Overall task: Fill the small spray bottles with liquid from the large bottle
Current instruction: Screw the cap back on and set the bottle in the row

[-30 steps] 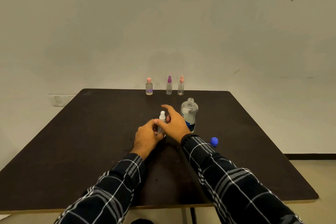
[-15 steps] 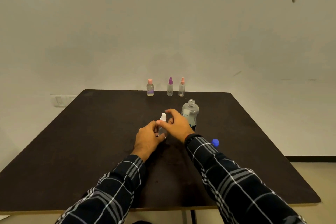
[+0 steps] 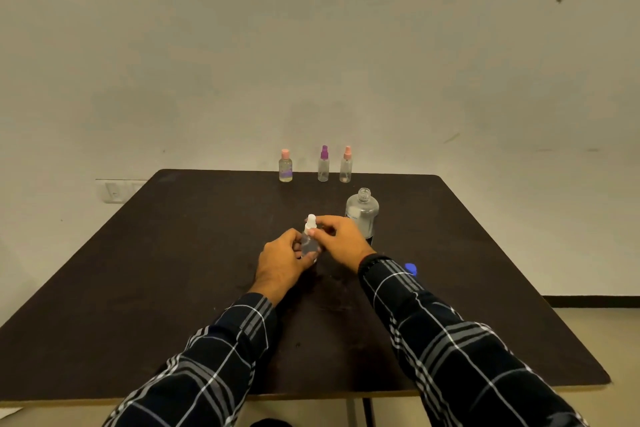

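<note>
Left hand [image 3: 280, 260] grips a spray bottle [image 3: 309, 241] on the bench [image 3: 173, 270]. Right hand [image 3: 341, 243] pinches its white top [image 3: 311, 220]. The large bottle [image 3: 363, 215] stands uncapped just behind. Three capped bottles [image 3: 323, 168] line the far edge, fill levels unclear.

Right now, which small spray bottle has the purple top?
The middle bottle of the far row; the left bottle and right bottle have pink tops, the held bottle white.

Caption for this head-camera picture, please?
Left hand holds a small spray bottle while right hand pinches its white top, beside the uncapped large bottle.
</note>
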